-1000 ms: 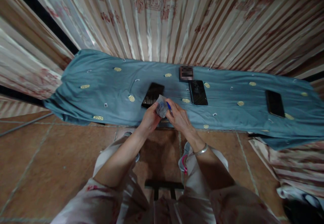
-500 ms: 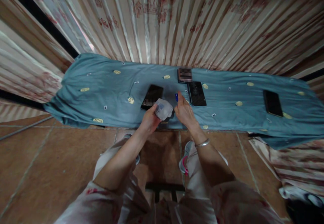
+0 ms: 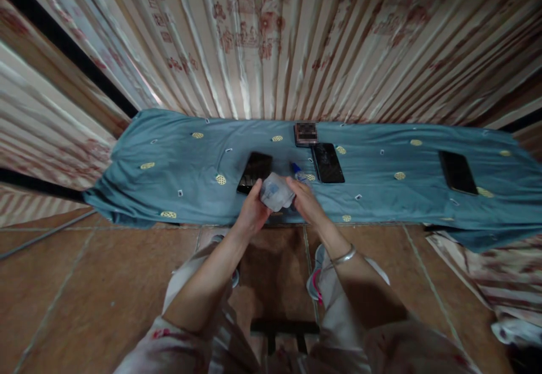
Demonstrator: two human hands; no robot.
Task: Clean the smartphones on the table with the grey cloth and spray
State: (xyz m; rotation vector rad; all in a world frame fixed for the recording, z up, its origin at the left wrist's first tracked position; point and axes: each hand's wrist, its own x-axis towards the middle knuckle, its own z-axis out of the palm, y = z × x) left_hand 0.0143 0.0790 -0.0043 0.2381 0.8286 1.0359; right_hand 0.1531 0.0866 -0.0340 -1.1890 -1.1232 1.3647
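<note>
My left hand (image 3: 254,210) is closed on the left side of a whitish, crumpled piece (image 3: 276,192), a soft cloth or plastic packet; I cannot tell which. At its right edge, the thumb and fingers of my right hand (image 3: 305,200) pinch the same piece. Just beyond the right hand lies a small clear bottle (image 3: 304,177) with a blue cap, partly hidden by the fingers. A black smartphone (image 3: 255,171) rests on the cloth beyond the left hand. Another dark phone (image 3: 328,163) lies to the right of the bottle.
A blue-green cloth (image 3: 199,165) with yellow motifs covers the low bench. Behind the right-hand phone sits a small dark box-like item (image 3: 305,134), its top blurred out. A third phone (image 3: 458,172) lies far right. Patterned curtains (image 3: 262,41) hang along the back.
My right hand has let go of the blue-capped bottle, which now lies on the cloth, and has taken the right edge of the whitish piece. The left hand still holds that piece.
</note>
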